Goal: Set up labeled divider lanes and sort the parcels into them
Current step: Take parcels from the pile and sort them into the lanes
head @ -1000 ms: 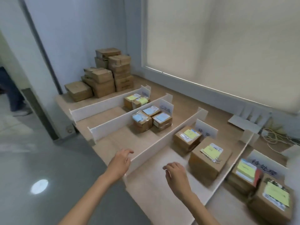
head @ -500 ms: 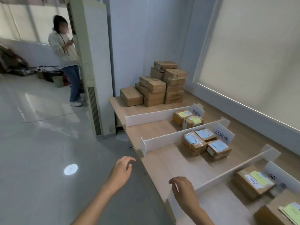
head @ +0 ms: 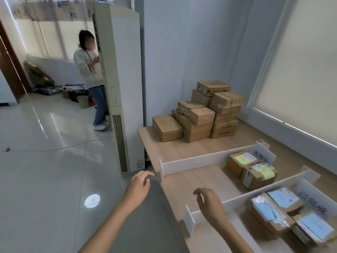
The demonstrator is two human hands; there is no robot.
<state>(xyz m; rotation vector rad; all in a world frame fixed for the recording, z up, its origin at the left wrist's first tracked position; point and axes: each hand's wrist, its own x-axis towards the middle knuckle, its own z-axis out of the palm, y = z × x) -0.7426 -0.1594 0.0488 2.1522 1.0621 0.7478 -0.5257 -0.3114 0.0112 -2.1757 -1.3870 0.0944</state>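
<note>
A wooden counter (head: 182,148) carries white dividers (head: 193,162) and boxes (head: 198,115). The left hand (head: 137,189) and right hand (head: 209,203) hover empty, fingers relaxed.

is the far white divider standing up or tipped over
Standing up: the divider sits on its long edge on the table, its white face vertical.

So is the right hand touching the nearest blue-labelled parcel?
Apart. The head view shows the right hand by the near white divider, with a bare stretch of divider visible between it and the blue-labelled parcel.
</note>
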